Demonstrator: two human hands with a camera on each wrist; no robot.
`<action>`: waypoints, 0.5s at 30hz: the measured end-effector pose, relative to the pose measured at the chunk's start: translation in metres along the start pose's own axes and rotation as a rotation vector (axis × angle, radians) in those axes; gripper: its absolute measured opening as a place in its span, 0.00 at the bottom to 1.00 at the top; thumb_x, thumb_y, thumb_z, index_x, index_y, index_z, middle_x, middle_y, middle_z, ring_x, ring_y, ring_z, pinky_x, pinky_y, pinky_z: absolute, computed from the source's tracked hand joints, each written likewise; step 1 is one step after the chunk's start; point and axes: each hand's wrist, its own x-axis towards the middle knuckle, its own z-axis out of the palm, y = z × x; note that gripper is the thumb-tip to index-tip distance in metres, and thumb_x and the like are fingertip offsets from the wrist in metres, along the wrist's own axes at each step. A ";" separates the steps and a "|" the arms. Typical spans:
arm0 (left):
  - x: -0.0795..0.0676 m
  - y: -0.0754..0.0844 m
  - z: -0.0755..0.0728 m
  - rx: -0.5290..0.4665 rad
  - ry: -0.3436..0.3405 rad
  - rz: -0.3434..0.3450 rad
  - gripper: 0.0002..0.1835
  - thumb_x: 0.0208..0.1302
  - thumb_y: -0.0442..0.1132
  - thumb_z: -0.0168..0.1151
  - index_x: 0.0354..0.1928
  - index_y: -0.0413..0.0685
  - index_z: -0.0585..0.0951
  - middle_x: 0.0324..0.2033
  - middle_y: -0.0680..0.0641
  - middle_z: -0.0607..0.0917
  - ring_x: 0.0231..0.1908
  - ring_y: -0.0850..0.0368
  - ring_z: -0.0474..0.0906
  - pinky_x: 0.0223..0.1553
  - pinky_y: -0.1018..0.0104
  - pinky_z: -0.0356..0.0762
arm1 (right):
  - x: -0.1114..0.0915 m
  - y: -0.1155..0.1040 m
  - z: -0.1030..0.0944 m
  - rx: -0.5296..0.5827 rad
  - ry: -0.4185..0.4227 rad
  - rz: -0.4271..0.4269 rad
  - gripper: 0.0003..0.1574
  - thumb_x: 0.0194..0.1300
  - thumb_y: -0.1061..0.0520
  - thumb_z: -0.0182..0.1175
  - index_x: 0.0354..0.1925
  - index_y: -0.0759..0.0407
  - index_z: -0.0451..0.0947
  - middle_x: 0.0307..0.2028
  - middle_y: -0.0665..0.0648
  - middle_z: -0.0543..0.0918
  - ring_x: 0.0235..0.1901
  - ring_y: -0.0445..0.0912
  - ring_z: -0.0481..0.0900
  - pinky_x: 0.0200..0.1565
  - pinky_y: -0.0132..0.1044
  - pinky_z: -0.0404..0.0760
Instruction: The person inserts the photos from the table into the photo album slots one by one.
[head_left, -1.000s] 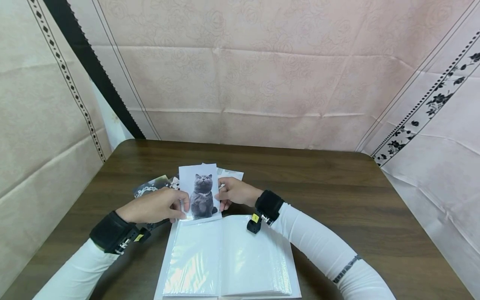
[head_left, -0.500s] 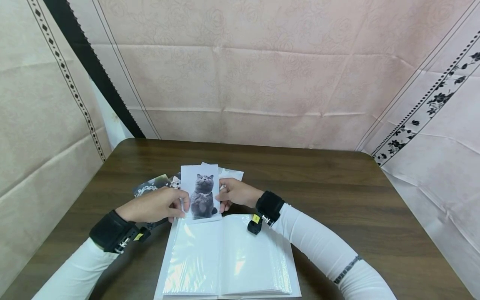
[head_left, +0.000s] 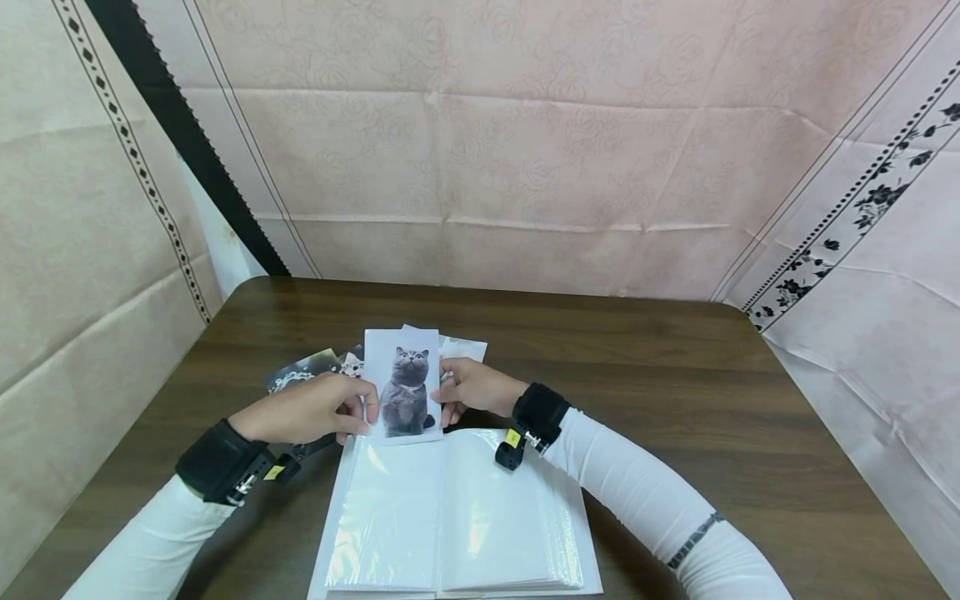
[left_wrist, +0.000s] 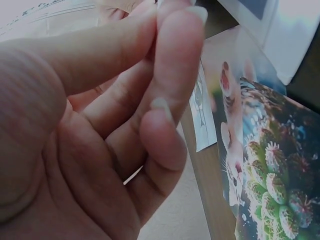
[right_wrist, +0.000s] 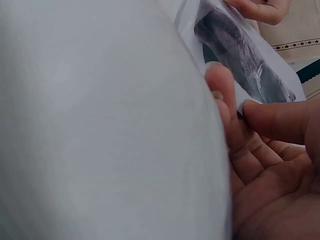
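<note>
A cat photo point(head_left: 407, 392) with a grey cat on white stands over the top of the left page of an open photo album point(head_left: 386, 525). My left hand point(head_left: 315, 408) pinches its left edge low down, between thumb and fingers. On the opposite edge my right hand point(head_left: 476, 387) grips it the same way. The photo's bottom overlaps the upper edge of the clear pocket page. In the right wrist view the thumb point(right_wrist: 270, 120) lies against the cat photo point(right_wrist: 240, 55), and a pale blurred page point(right_wrist: 100, 125) fills the left side.
Several other photos lie behind the album, among them a dark one point(head_left: 300, 371) to the left and a pale one point(head_left: 467, 347) to the right. A cactus photo point(left_wrist: 275, 190) shows up close in the left wrist view. The brown table point(head_left: 712, 433) has a curtain point(head_left: 540, 167) behind it.
The cat photo has shifted slightly to the right between my hands. Both hands stay almost in place, and the album has not moved.
</note>
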 end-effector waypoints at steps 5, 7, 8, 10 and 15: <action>-0.001 -0.001 -0.001 -0.016 0.004 0.006 0.03 0.65 0.42 0.60 0.38 0.55 0.78 0.24 0.52 0.82 0.24 0.55 0.78 0.27 0.64 0.77 | 0.000 0.002 -0.001 0.011 -0.009 -0.011 0.10 0.70 0.61 0.53 0.39 0.64 0.61 0.27 0.64 0.83 0.27 0.53 0.84 0.34 0.38 0.81; -0.001 -0.001 -0.001 -0.019 0.005 0.011 0.03 0.65 0.42 0.61 0.38 0.55 0.78 0.24 0.51 0.82 0.24 0.56 0.77 0.26 0.64 0.77 | 0.000 0.003 -0.001 -0.002 0.001 -0.016 0.10 0.70 0.60 0.54 0.40 0.63 0.62 0.28 0.64 0.83 0.28 0.54 0.84 0.35 0.38 0.82; -0.001 -0.002 -0.001 -0.017 0.005 0.011 0.02 0.64 0.41 0.61 0.38 0.55 0.78 0.24 0.51 0.82 0.24 0.56 0.77 0.26 0.64 0.77 | 0.000 0.003 -0.001 -0.005 0.009 -0.019 0.10 0.69 0.60 0.54 0.40 0.63 0.62 0.28 0.63 0.83 0.28 0.54 0.84 0.35 0.39 0.82; -0.001 -0.002 -0.001 -0.012 0.006 0.012 0.02 0.64 0.41 0.61 0.38 0.55 0.78 0.23 0.52 0.82 0.23 0.58 0.77 0.26 0.64 0.77 | 0.000 0.002 0.000 -0.009 0.020 -0.026 0.10 0.69 0.59 0.54 0.40 0.63 0.62 0.28 0.63 0.83 0.28 0.54 0.84 0.36 0.39 0.82; 0.000 -0.003 0.000 0.005 -0.001 0.009 0.02 0.64 0.40 0.61 0.38 0.56 0.78 0.23 0.53 0.83 0.23 0.61 0.77 0.28 0.60 0.79 | -0.001 -0.001 0.001 -0.001 0.033 -0.025 0.09 0.69 0.60 0.54 0.39 0.62 0.63 0.28 0.63 0.83 0.28 0.54 0.83 0.36 0.40 0.82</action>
